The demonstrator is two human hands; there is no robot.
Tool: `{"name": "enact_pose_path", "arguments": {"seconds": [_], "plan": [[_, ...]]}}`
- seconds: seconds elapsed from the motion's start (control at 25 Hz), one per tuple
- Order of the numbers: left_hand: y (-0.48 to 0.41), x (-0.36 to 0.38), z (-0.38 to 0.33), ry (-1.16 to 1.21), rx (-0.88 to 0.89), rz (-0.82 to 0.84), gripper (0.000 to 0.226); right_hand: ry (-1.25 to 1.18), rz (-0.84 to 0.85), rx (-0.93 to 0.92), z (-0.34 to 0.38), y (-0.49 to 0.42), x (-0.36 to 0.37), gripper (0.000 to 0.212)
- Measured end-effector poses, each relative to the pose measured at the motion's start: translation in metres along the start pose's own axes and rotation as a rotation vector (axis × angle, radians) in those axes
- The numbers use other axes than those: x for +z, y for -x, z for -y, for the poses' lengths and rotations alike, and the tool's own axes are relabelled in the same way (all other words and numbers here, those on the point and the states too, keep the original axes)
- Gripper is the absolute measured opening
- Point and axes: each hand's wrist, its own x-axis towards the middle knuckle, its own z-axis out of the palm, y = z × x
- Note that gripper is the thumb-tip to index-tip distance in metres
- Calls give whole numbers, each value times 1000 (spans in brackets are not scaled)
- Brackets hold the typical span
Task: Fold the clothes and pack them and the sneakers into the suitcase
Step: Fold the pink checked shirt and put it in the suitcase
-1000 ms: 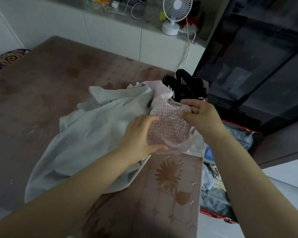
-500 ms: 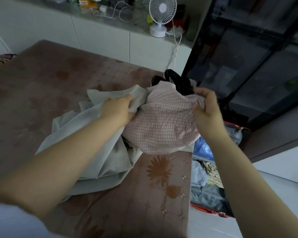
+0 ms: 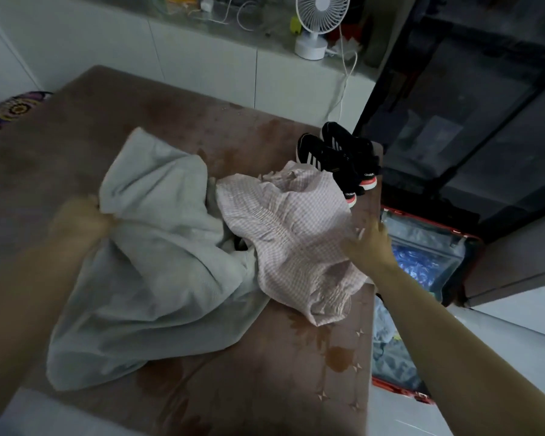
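A pale grey-green garment (image 3: 158,269) lies crumpled on the brown bed (image 3: 170,127). My left hand (image 3: 79,218) is blurred and clenched on its left edge. A pink checked garment (image 3: 290,228) lies spread to its right, partly over it. My right hand (image 3: 370,243) hovers at the pink garment's right edge with fingers apart, holding nothing. A pair of black sneakers (image 3: 340,158) with white stripes sits at the bed's far right corner, just behind the pink garment. The red suitcase (image 3: 400,390) lies open on the floor right of the bed, with clothes and a blue bag inside.
A white desk fan (image 3: 317,23) with a hanging cable stands on the white cabinet behind the bed. A dark glass-fronted wardrobe (image 3: 472,114) rises at the right, behind the suitcase. A patterned cushion (image 3: 11,108) lies at the far left.
Both hands have let go of the pink checked garment, which now lies spread on the bed. My left hand has moved left and gripped the grey-green garment. My right hand has opened.
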Motion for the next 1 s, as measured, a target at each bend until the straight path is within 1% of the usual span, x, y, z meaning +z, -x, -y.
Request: {"name": "enact_pose_path", "arguments": {"seconds": [0.04,0.08,0.12,0.16,0.2,0.24,0.28,0.32,0.36,0.4,0.44,0.48,0.52,0.56,0.6,0.64,0.68,0.72,0.76,0.8,0.84,0.88,0.92,0.96,1.0], "plan": [[3,6,7,8,-33,44,35,-98,-44,-42,15,-6,-1,68],[4,12,12,9,-77,94,40,-221,-31,-32,33,-11,-1,74],[10,12,9,4,-121,133,45,-359,12,37,47,-18,2,81],[5,15,10,18,-159,136,51,-480,72,144,59,-23,5,81],[3,12,3,25,-184,105,60,-540,149,218,68,-27,9,67],[-2,11,-3,19,-187,41,68,-571,217,230,75,-26,8,41],[-1,3,-17,9,-129,-25,72,-554,208,184,81,-24,7,18],[-4,-1,-32,18,-20,-96,72,-524,144,88,85,-23,3,20],[1,-9,-53,42,105,-154,69,-492,56,-60,88,-25,-2,24],[3,-13,-74,84,249,-186,66,-496,-14,-226,95,-18,-9,20],[15,-22,-101,143,387,-201,62,-508,-37,-401,100,-6,-13,15],[22,-24,-121,217,530,-204,59,-458,-40,-592,106,14,-20,21],[32,-28,-141,282,640,-186,58,-359,-36,-805,107,34,-20,28],[42,-30,-157,343,730,-161,60,-213,-40,-987,102,55,-15,32],[51,-27,-171,399,796,-136,62,-54,-64,-1146,92,74,-7,32],[60,-24,-184,436,859,-106,61,79,-67,-1239,82,96,3,30],[70,-18,-196,424,899,-58,60,171,-62,-1272,68,110,15,30],[78,-7,-203,357,914,13,60,233,-36,-1261,55,121,24,30],[87,5,-208,219,913,105,64,261,-5,-1253,42,129,35,31],[92,20,-209,17,895,205,67,293,16,-1240,29,134,43,32],[97,34,-208,-228,868,272,60,311,9,-1225,15,136,50,34],[101,44,-203,-402,853,288,44,337,34,-1181,3,137,51,33],[102,52,-198,-507,844,247,34,342,60,-1133,-6,137,48,32],[103,53,-191,-528,837,214,30,297,116,-1062,-14,135,43,32],[103,49,-184,-503,820,184,28,173,140,-980,-19,133,36,28]]}}
